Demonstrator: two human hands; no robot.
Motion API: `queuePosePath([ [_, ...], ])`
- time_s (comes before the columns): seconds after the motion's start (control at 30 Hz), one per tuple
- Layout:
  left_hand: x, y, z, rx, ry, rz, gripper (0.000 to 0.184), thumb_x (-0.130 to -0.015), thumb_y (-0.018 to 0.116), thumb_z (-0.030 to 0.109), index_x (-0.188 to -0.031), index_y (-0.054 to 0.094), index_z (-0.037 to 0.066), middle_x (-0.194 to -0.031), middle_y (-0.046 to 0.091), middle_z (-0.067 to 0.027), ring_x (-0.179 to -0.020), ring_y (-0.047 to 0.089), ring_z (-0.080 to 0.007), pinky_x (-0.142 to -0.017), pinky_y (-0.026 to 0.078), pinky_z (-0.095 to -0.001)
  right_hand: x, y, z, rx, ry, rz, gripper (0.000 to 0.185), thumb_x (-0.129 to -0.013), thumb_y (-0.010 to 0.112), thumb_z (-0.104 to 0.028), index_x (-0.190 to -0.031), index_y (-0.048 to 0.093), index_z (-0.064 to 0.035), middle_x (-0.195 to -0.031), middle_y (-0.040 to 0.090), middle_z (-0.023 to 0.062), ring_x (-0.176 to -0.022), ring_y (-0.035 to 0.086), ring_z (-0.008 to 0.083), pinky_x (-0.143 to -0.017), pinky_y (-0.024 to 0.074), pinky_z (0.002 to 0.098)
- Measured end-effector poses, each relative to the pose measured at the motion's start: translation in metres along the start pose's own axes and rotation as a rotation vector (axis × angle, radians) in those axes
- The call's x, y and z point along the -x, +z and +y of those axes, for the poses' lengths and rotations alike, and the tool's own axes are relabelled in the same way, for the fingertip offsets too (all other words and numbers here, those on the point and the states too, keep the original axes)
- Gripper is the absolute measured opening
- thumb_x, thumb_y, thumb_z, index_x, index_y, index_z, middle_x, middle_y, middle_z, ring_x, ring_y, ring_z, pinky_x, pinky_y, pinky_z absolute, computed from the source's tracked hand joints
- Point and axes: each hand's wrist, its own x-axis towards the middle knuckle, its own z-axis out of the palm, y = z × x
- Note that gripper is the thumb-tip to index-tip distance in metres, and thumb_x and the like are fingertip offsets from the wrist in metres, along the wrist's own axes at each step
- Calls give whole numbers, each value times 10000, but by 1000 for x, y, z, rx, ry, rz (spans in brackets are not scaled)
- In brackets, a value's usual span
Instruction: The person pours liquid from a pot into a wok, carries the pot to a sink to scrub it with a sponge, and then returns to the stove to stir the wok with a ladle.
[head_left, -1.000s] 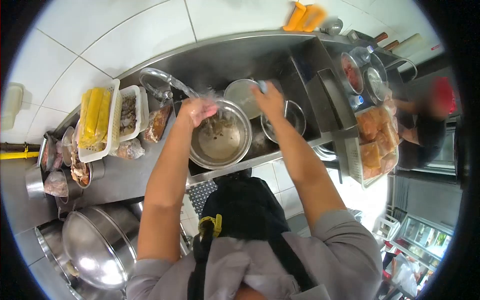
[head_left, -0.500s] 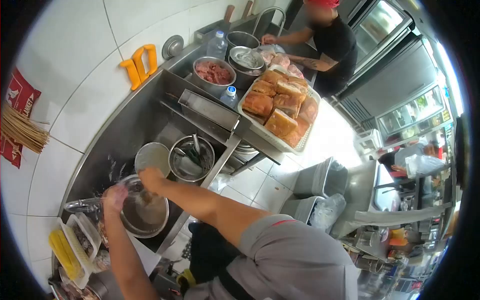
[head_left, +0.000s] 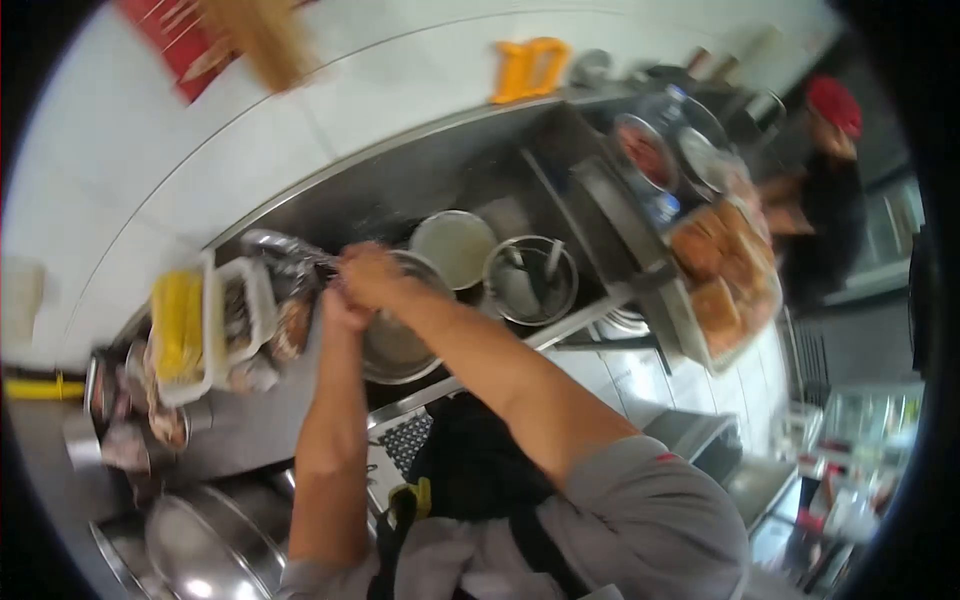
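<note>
My right hand [head_left: 370, 274] and my left hand [head_left: 344, 306] come together at the end of the shiny faucet [head_left: 285, 248], above the left rim of a metal pot [head_left: 405, 345]. The right fingers look curled, but blur hides what they hold, if anything. Most of the left fingers are covered by the right hand. Cloudy liquid fills the pot in the sink [head_left: 370, 190]. Beside it stand a pale round container [head_left: 454, 248] with whitish liquid and a metal bowl [head_left: 530, 280] with utensils inside.
On the left counter are a yellow block-like item [head_left: 177, 325] and a white plastic basket [head_left: 262, 300]. To the right, a crate [head_left: 735, 358] holds browned slabs, near a bowl of raw meat [head_left: 645, 152]. A co-worker [head_left: 830, 210] in a red cap stands beyond.
The view has swung left, so the scene appears rotated and shifted. My right hand has left the pot's far side and joined my left hand by the faucet.
</note>
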Motion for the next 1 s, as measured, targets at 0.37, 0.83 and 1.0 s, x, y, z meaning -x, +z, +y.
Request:
queuePosePath([
  [0.37, -42, 58, -44, -38, -90, 682, 404, -1002, 449, 258, -1274, 437, -40, -1312, 479, -266, -1176, 528, -371, -974, 469, -543, 101, 13, 102, -46, 215, -13, 371, -810, 621, -170, -1141, 527, -32, -1043, 637, 269, -1014, 591, 462, -872, 480, 513],
  [0.83, -61, 68, -32, 125, -42, 655, 532, -1012, 459, 278, -1396, 293, -51, -1438, 326, -310, -1292, 413, -441, -1066, 394, -564, 107, 38, 102, -165, 373, 195, 688, -827, 637, -228, -1419, 353, -20, -1075, 630, 303, -1011, 612, 447, -905, 462, 522],
  [1.0, -48, 75, 7, 144, 141, 768, 546, -1032, 406, 201, -1472, 171, -21, -1451, 302, -324, -1298, 400, -473, -1065, 402, -565, 115, 15, 71, -345, 553, -31, 661, -824, 589, -133, -1421, 341, 5, -1121, 601, 314, -1069, 579, 449, -921, 459, 478],
])
